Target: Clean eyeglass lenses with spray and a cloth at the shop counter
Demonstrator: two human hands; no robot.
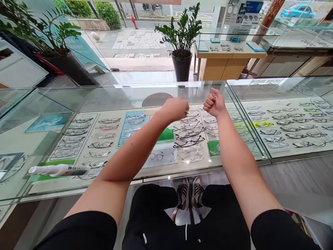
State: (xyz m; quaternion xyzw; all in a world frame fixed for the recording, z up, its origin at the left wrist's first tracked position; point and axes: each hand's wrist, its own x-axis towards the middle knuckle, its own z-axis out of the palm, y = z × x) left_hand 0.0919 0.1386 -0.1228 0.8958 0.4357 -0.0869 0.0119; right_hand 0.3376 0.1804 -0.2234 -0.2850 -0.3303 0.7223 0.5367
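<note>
Both my arms reach forward over a glass display counter (145,93). My left hand (176,108) is a closed fist with its back towards me, so whatever is inside the fingers is hidden. My right hand (214,103) is also a fist, thumb up, with nothing showing in it. The two hands hover a little apart above the glass. Below them two dark-framed pairs of glasses (189,137) lie near the counter's middle, seemingly on top of the glass. Rows of eyeglasses (104,133) sit on trays inside the case.
A white tube-shaped bottle (58,169) lies on the glass at the left. A second glass case (286,121) with more eyeglasses adjoins on the right. Potted plants (181,45) stand beyond the counter. My knees and shoes (189,196) are below the counter edge.
</note>
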